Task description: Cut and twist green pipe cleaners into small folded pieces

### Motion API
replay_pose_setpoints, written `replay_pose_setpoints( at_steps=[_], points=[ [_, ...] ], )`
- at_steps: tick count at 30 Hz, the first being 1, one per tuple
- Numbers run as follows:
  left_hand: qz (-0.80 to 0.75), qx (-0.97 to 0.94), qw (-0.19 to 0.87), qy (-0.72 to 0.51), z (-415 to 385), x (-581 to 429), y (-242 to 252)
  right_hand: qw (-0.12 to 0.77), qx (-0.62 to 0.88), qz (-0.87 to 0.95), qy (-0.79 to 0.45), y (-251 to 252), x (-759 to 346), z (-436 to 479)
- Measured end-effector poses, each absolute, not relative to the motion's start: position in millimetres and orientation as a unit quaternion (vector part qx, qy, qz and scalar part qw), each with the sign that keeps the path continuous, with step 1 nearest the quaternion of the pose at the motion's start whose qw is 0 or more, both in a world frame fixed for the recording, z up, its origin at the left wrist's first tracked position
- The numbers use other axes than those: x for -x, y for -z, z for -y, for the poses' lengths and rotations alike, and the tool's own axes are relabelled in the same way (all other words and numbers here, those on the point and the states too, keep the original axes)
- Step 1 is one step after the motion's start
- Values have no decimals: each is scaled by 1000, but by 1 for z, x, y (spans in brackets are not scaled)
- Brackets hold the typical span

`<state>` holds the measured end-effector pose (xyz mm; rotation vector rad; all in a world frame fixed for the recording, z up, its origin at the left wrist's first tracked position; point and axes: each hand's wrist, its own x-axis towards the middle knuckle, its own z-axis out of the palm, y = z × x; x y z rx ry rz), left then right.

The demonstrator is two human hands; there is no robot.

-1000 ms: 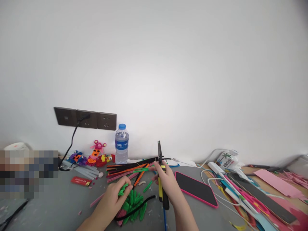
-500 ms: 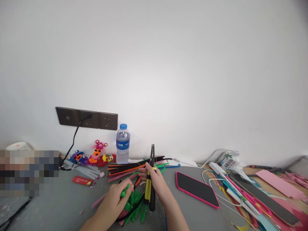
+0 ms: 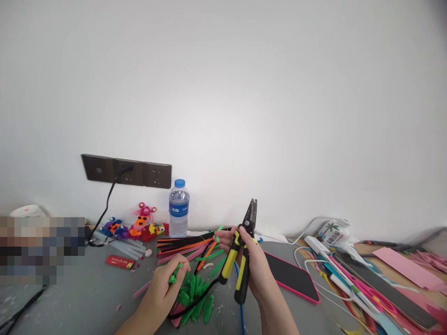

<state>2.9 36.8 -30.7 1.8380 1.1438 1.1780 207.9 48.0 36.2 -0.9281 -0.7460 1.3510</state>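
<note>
My left hand [image 3: 168,281] is closed around a small bunch of green pipe cleaner pieces [image 3: 175,273], low over the table. In my right hand [image 3: 254,260] is a pair of yellow-and-black pliers [image 3: 244,249], jaws pointing up and handles slightly spread. The other fingers of that hand stretch out to the left, by a thin green pipe cleaner end. Beneath and between my hands lies a pile of cut green pipe cleaner pieces [image 3: 197,298]. Behind it are long black, orange and pink pipe cleaners [image 3: 185,246]. A black cable crosses the green pile.
A water bottle [image 3: 179,209] stands by the wall, right of several fuzzy figures [image 3: 141,223]. Left of centre lie a red lighter-like item [image 3: 120,261] and translucent glue sticks [image 3: 122,246]. A pink-edged phone [image 3: 293,277] sits behind my right hand; scissors [image 3: 375,298] and papers lie farther right.
My right hand and the pliers have moved right, away from my left hand, and the pliers' handles have spread. The left hand has shifted slightly left with the green pieces.
</note>
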Motion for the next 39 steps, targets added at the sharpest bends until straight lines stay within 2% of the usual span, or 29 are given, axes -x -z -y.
replay_pose_setpoints(
  at_steps=[4,10,17,22,30,39],
  points=[
    [-433,-691,351,-460,-37,-3,32,628,386,314,-598,-41,-208,-48],
    [-452,-674,358,-462,-41,-5,30,577,329,350,-661,-46,-212,-41],
    [-415,-497,559,-518,-46,-10,31,464,328,417,-709,-43,-200,-34],
    [-398,-373,612,-573,-46,-13,26,443,345,412,-718,-40,-195,-36],
    [-380,-280,648,-598,-43,-17,17,443,308,362,-760,-37,-193,-38],
    [-388,-422,626,-528,-43,-16,27,501,286,305,-758,-35,-191,-44]
  ],
)
